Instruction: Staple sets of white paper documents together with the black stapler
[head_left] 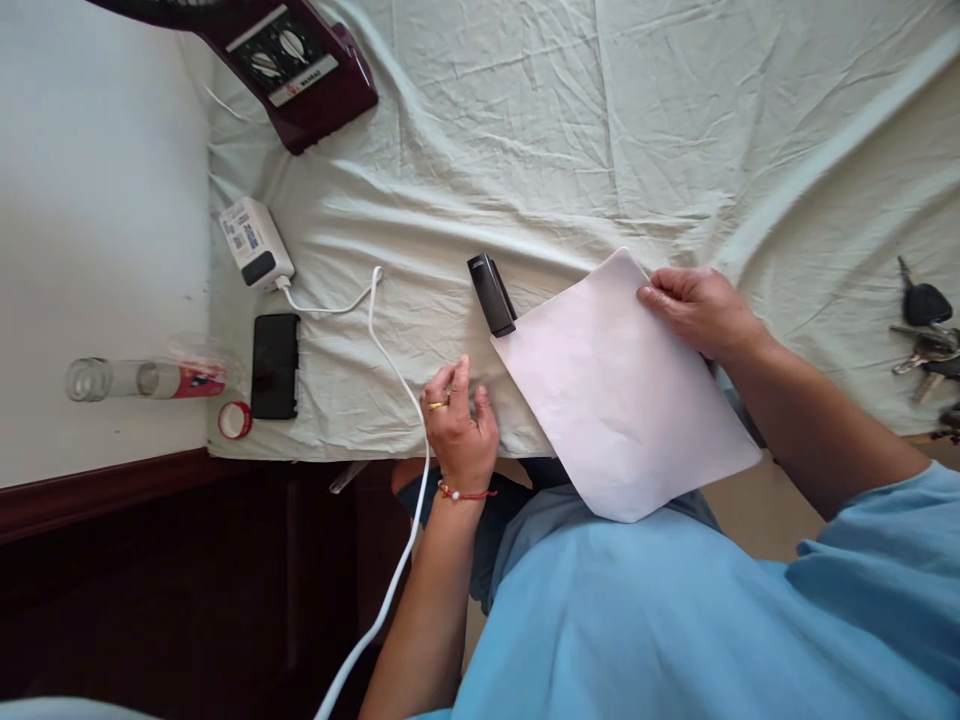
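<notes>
Right hand (pixel 701 308) pinching the far corner of a white paper sheet (pixel 619 395), left hand (pixel 459 420) loosely curled, fingertips on the sheeted table (pixel 525 150), paper overlapping a black stapler (pixel 491 293), keys (pixel 926 335) cut off at the edge.

Light blue short-sleeved shirt, gold ring and red bead bracelet on left hand (pixel 459 428).

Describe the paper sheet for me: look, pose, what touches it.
The paper is a plain white sheet, blank on its visible face, flat and uncreased. It lies turned at an angle on the pale green cloth, its near corner hanging past the table edge over the person's lap. The right hand grips its far right edge. The black stapler sits at its far left corner, touching or just short of it. The left hand rests on the cloth, apart from it.
</notes>
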